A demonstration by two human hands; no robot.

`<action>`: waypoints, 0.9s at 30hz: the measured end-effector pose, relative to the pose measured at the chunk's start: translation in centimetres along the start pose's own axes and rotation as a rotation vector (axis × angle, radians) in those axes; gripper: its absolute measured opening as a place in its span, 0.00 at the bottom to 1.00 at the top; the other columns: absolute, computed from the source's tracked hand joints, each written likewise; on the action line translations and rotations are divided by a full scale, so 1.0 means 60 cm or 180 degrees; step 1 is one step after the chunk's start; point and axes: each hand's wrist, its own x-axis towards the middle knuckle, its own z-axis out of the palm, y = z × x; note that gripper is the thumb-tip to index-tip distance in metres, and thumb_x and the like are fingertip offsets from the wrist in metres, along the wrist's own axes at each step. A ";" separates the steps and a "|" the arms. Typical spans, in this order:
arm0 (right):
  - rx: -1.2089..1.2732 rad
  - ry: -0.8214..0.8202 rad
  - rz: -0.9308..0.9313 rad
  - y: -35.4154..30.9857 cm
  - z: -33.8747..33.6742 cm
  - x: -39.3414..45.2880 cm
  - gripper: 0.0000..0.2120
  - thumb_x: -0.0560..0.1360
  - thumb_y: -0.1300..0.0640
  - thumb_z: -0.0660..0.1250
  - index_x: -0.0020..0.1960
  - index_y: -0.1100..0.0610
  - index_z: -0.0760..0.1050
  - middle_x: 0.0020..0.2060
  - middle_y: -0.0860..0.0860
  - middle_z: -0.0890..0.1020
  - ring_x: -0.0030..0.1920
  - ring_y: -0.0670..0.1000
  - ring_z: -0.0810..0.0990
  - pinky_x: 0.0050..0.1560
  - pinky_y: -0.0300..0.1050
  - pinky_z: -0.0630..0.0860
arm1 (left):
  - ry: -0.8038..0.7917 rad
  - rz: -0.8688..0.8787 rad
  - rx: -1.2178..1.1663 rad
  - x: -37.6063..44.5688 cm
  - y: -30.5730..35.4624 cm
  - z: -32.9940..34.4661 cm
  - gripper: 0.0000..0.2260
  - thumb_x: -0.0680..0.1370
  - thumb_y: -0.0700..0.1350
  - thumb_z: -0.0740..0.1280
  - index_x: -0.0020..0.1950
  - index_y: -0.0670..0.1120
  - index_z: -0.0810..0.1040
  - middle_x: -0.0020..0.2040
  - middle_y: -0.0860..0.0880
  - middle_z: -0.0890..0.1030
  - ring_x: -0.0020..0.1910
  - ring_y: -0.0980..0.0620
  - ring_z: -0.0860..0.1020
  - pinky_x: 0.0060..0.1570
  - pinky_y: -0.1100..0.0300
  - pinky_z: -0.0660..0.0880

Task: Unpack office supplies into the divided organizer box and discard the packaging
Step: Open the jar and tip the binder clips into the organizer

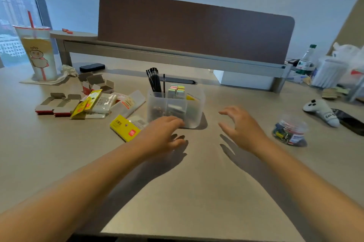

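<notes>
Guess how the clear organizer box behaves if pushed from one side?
The organizer box looks like thin translucent plastic on a smooth desk, so it probably slides. The tall pens standing in its back-left compartment may raise tipping risk slightly.

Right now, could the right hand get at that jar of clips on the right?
Probably yes. The right hand hovers open and holds nothing, and the jar stands on the same side, with only bare desk showing between them. Nothing seems to block the way.
</notes>
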 end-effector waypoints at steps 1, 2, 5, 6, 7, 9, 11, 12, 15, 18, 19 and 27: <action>0.0008 0.0003 0.0102 0.017 0.000 -0.013 0.18 0.75 0.56 0.61 0.64 0.59 0.68 0.64 0.56 0.71 0.65 0.54 0.66 0.63 0.42 0.61 | -0.0112 0.0086 0.0022 0.010 0.018 0.013 0.20 0.76 0.50 0.61 0.68 0.49 0.66 0.69 0.51 0.69 0.67 0.52 0.66 0.65 0.61 0.63; 0.0016 0.0006 0.0219 0.035 -0.001 -0.023 0.18 0.75 0.56 0.61 0.64 0.59 0.68 0.64 0.56 0.71 0.65 0.54 0.66 0.63 0.42 0.60 | -0.0210 0.0146 0.0030 0.020 0.034 0.026 0.20 0.76 0.51 0.60 0.68 0.49 0.65 0.69 0.50 0.68 0.67 0.52 0.66 0.65 0.60 0.63; -0.0024 0.0176 0.0604 0.085 -0.008 -0.043 0.18 0.74 0.58 0.62 0.63 0.61 0.68 0.63 0.58 0.71 0.64 0.56 0.66 0.64 0.44 0.60 | -0.0477 0.0299 0.0031 0.056 0.075 0.062 0.21 0.76 0.52 0.61 0.67 0.47 0.66 0.68 0.49 0.69 0.65 0.50 0.68 0.64 0.58 0.66; -0.0085 0.0305 0.0716 0.102 -0.012 -0.047 0.18 0.74 0.59 0.62 0.63 0.62 0.69 0.63 0.59 0.71 0.64 0.58 0.67 0.63 0.44 0.60 | -0.0549 0.0358 0.0049 0.069 0.085 0.072 0.21 0.76 0.53 0.62 0.66 0.47 0.67 0.67 0.49 0.70 0.64 0.50 0.68 0.63 0.57 0.67; -0.0175 0.0447 0.0816 0.118 -0.016 -0.050 0.18 0.73 0.60 0.62 0.62 0.62 0.69 0.62 0.60 0.71 0.63 0.59 0.67 0.62 0.45 0.59 | -0.0603 0.0418 0.0069 0.082 0.092 0.081 0.21 0.75 0.53 0.62 0.65 0.46 0.67 0.67 0.48 0.70 0.63 0.49 0.69 0.63 0.56 0.67; -0.0434 0.0687 0.1017 0.148 -0.020 -0.054 0.20 0.73 0.59 0.62 0.63 0.62 0.68 0.64 0.61 0.69 0.65 0.60 0.65 0.64 0.47 0.58 | -0.0675 0.0527 0.0075 0.107 0.105 0.096 0.21 0.75 0.54 0.62 0.64 0.45 0.68 0.65 0.47 0.72 0.62 0.48 0.69 0.62 0.55 0.68; -0.0717 0.0830 0.1275 0.173 -0.024 -0.056 0.21 0.74 0.56 0.62 0.65 0.61 0.66 0.68 0.61 0.64 0.69 0.61 0.60 0.68 0.51 0.55 | -0.0707 0.0581 0.0029 0.126 0.115 0.109 0.20 0.75 0.55 0.62 0.63 0.46 0.70 0.64 0.47 0.73 0.61 0.48 0.70 0.61 0.54 0.68; -0.0801 0.0859 0.1414 0.184 -0.025 -0.056 0.22 0.74 0.55 0.62 0.66 0.59 0.65 0.70 0.61 0.61 0.70 0.61 0.57 0.69 0.53 0.54 | -0.0716 0.0601 -0.0001 0.134 0.119 0.115 0.19 0.75 0.55 0.62 0.62 0.46 0.71 0.63 0.47 0.73 0.60 0.47 0.70 0.60 0.54 0.68; -0.0661 0.0822 0.1759 0.206 -0.023 -0.051 0.24 0.73 0.51 0.63 0.66 0.55 0.64 0.71 0.60 0.56 0.71 0.61 0.54 0.69 0.54 0.55 | -0.0714 0.0667 -0.0002 0.150 0.128 0.128 0.18 0.75 0.55 0.61 0.60 0.46 0.71 0.61 0.46 0.74 0.58 0.47 0.71 0.58 0.53 0.69; -0.0168 0.0936 0.1838 0.217 -0.018 -0.045 0.23 0.72 0.52 0.65 0.65 0.54 0.65 0.70 0.60 0.59 0.69 0.60 0.58 0.65 0.54 0.62 | -0.0706 0.0680 0.0002 0.157 0.129 0.135 0.19 0.75 0.55 0.61 0.61 0.46 0.71 0.61 0.46 0.74 0.59 0.46 0.71 0.59 0.53 0.69; -0.0035 0.1001 0.1809 0.218 -0.018 -0.044 0.22 0.71 0.53 0.66 0.64 0.55 0.66 0.69 0.60 0.61 0.68 0.60 0.59 0.63 0.54 0.64 | -0.0702 0.0655 -0.0036 0.158 0.129 0.135 0.19 0.75 0.55 0.61 0.62 0.46 0.70 0.62 0.46 0.74 0.60 0.46 0.71 0.60 0.53 0.68; 0.1500 0.0933 0.0978 0.131 -0.015 -0.037 0.26 0.68 0.57 0.71 0.64 0.54 0.66 0.63 0.54 0.70 0.60 0.52 0.70 0.56 0.43 0.72 | -0.0354 0.0015 -0.1304 0.131 0.123 0.108 0.31 0.72 0.50 0.68 0.71 0.48 0.59 0.71 0.49 0.66 0.68 0.51 0.66 0.64 0.59 0.65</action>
